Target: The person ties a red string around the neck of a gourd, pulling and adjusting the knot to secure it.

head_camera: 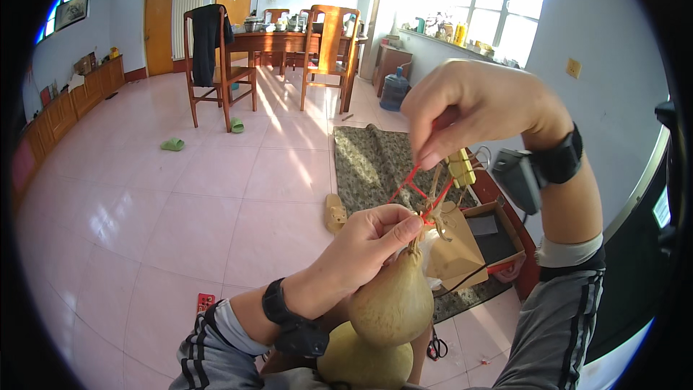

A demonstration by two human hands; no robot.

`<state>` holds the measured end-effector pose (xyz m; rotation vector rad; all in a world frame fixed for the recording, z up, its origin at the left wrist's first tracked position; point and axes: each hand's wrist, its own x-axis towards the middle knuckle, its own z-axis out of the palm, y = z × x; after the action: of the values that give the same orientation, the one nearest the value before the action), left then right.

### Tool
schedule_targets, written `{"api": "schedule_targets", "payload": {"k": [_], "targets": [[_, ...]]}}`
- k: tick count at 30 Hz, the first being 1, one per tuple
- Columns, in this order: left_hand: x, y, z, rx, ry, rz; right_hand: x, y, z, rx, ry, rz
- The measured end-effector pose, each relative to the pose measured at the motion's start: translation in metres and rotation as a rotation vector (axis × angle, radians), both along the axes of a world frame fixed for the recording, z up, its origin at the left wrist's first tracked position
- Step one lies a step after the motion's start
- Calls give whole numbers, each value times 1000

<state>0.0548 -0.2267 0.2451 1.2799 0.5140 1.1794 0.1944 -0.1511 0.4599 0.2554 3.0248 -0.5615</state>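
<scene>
A pale green-brown bottle gourd (391, 303) hangs below my hands, its rounder lower bulb (368, 360) close to my lap. My left hand (373, 244) pinches a red cord (432, 207) against the gourd's dry, twisted stem (416, 244). Above it, my right hand (465, 108) grips the upper end of the same cord between thumb and fingers and holds it taut. The cord loops around the stem's curled tendrils (441, 222). The fingertips of my left hand partly hide where the cord wraps.
An open cardboard box (455, 249) stands on a dark patterned mat (373, 168) ahead to the right. Scissors (436, 345) lie on the tiles below. A tan slipper (335, 213) rests beside the mat. Wooden chairs (222, 73) and a table (276, 41) are farther back.
</scene>
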Motion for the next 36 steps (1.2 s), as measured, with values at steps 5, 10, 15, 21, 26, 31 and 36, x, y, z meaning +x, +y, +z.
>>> {"api": "schedule_targets", "payload": {"k": [5,10,15,21,26,31,36], "targets": [[7,-4,7,28,-20,-43,14,-17,3,-70,78,-132],[13,-1,13,63,41,-20,7,-43,-6,459,36,-57],[17,-2,16,66,78,-58,2,-58,-22,704,-82,-68],[15,-7,14,120,70,28,15,-70,-17,610,70,95],[11,-2,9,93,62,3,41,-82,7,572,128,-21],[8,-2,7,90,52,9,69,-97,8,554,144,-176],[12,-5,9,77,90,12,75,-85,-1,718,174,-425]]}}
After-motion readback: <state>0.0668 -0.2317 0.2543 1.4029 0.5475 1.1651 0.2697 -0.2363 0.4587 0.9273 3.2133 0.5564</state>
